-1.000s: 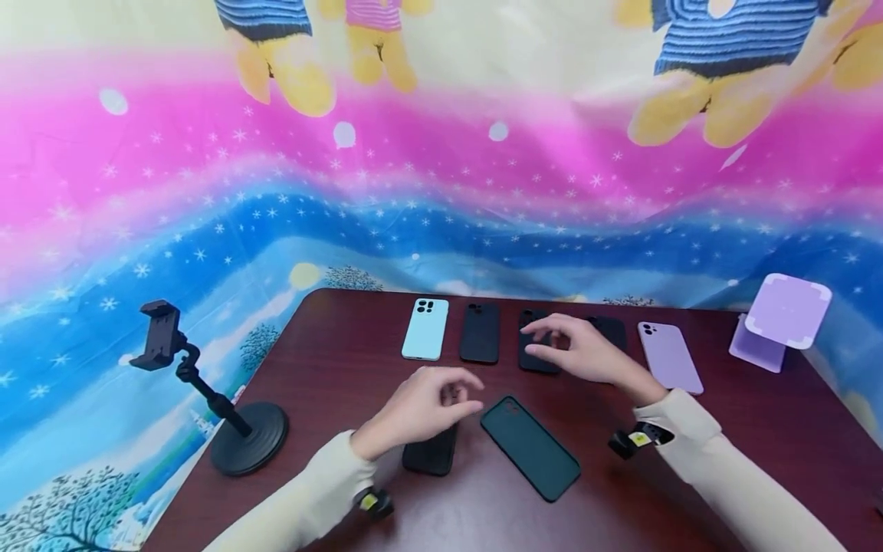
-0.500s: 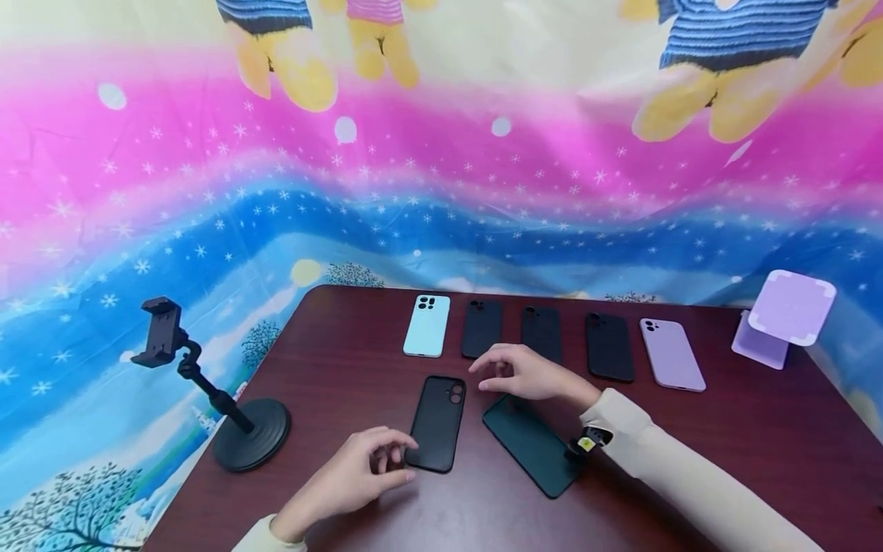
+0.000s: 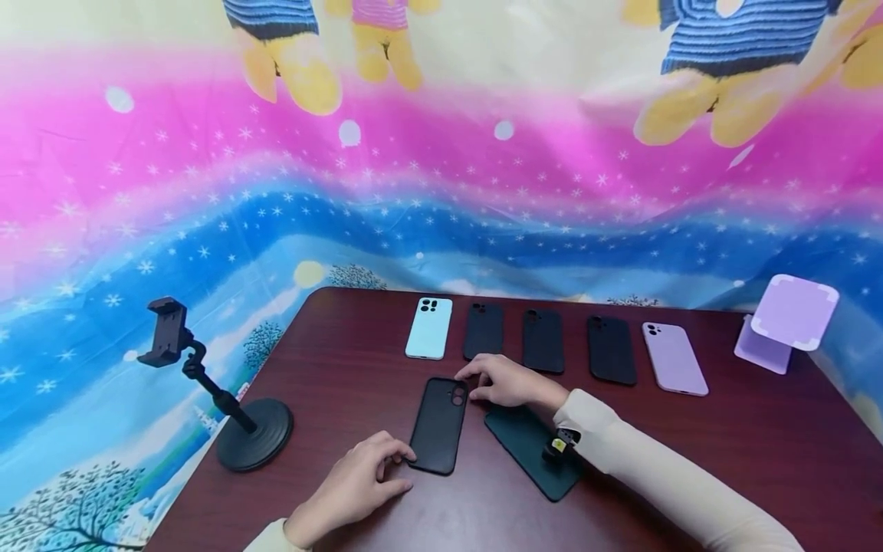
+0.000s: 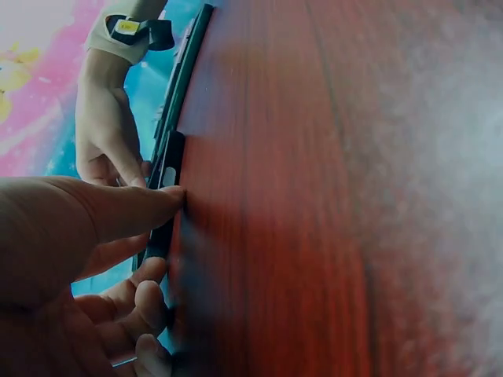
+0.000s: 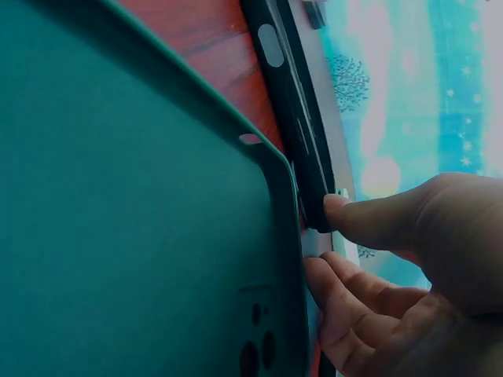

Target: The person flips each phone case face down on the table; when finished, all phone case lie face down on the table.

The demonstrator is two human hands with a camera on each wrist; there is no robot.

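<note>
A black phone case (image 3: 438,425) lies on the table with its hollow side up and its camera cutout at the far right corner. My left hand (image 3: 362,479) is at its near left corner, the index fingertip at the edge and the thumb a little apart. Across from it, my right hand (image 3: 507,381) has loosely bent fingers at the far right corner. In the right wrist view, the thumb (image 5: 357,220) meets the end of the black case. Under my right wrist lies a dark green phone case (image 3: 527,452), slanted and partly hidden.
Along the back edge lie a mint phone case (image 3: 429,330), several dark ones including a black case (image 3: 611,349), and a lilac case (image 3: 676,359). A black phone stand (image 3: 254,433) is at left, a lilac stand (image 3: 793,310) at right. A printed cloth hangs behind.
My right hand has come down and left from the back row to the black case's far corner. My left hand has moved back toward me, from above that case to its near left corner.
</note>
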